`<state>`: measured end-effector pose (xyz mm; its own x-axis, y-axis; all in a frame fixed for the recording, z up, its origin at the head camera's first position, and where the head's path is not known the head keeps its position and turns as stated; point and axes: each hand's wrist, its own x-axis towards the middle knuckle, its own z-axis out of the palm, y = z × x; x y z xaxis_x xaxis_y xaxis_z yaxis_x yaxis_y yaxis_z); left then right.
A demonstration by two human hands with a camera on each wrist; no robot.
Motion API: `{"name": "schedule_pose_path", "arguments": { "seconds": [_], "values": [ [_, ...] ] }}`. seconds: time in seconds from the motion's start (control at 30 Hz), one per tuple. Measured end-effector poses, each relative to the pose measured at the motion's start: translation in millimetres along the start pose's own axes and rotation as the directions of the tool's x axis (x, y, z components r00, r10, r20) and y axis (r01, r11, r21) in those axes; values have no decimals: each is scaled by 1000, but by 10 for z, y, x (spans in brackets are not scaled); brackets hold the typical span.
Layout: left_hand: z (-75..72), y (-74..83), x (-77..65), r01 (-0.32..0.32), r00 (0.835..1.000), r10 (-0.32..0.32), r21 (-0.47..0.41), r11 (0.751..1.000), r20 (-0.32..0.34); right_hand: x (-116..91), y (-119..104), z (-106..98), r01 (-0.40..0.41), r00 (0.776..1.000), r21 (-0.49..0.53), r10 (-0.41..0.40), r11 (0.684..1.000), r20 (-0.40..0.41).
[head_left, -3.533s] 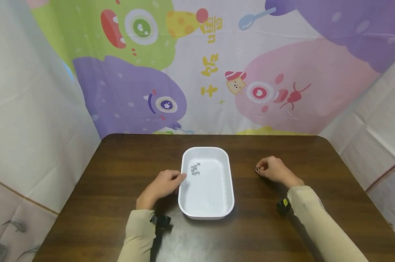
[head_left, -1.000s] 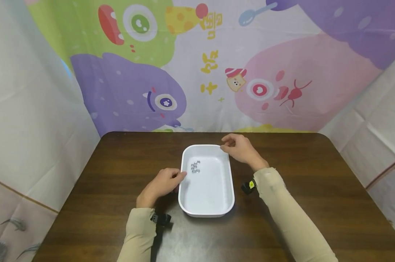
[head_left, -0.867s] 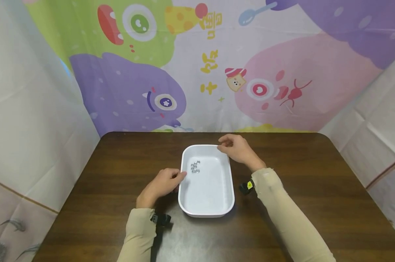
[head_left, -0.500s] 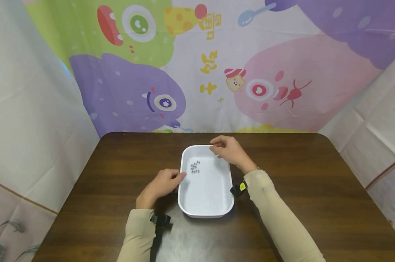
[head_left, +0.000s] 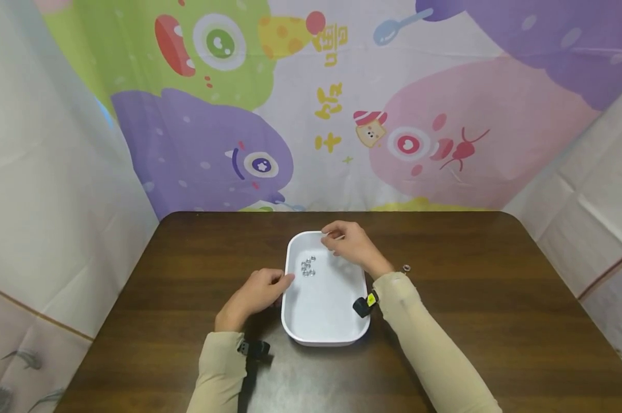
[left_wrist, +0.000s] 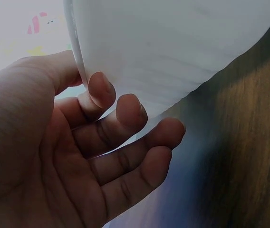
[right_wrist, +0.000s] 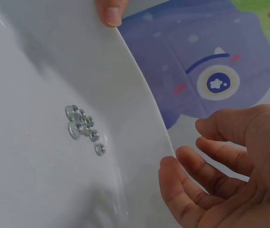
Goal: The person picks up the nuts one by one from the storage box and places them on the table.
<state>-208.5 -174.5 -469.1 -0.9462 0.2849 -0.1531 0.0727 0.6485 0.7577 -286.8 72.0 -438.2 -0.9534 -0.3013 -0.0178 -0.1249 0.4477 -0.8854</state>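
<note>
Behind the brown table (head_left: pixel 187 344) hung a big cloth with funny cartoon monsters (head_left: pixel 212 149) on it. On the middle of the table sat a white tray (head_left: pixel 341 335). A little heap of shiny metal nuts (head_left: pixel 308 267) lay in its far left part.

The left hand (head_left: pixel 256 289) rested at the tray's left rim. In the left wrist view its thumb pressed the rim and its fingers (left_wrist: pixel 128 111) curled loosely under the tray's side, so it looked like it was steadying the tray.

The right hand (head_left: pixel 348 244) hung over the far end of the tray with its fingers loose and spread. The right wrist view showed nothing in them.

One more small nut (head_left: pixel 406 268) lay alone on the table, just right of the right sleeve.

It looked like the nuts were going into the tray one at a time. Next, the right hand would likely need to reach out for that lone nut and pinch it gently, since it was tiny and could roll.
</note>
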Motion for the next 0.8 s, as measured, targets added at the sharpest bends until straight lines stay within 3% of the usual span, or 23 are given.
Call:
{"name": "schedule_pose_path", "arguments": {
  "seconds": [0.4,0.8],
  "values": [
    [20,-6,-1,-7,1000,7,-5,1000,-3,-3,48,92,-23,999,41,21,999,34],
    [19,-27,4,-42,999,42,-2,999,-18,48,30,177,-40,996,8,39,999,79]
  ]
}}
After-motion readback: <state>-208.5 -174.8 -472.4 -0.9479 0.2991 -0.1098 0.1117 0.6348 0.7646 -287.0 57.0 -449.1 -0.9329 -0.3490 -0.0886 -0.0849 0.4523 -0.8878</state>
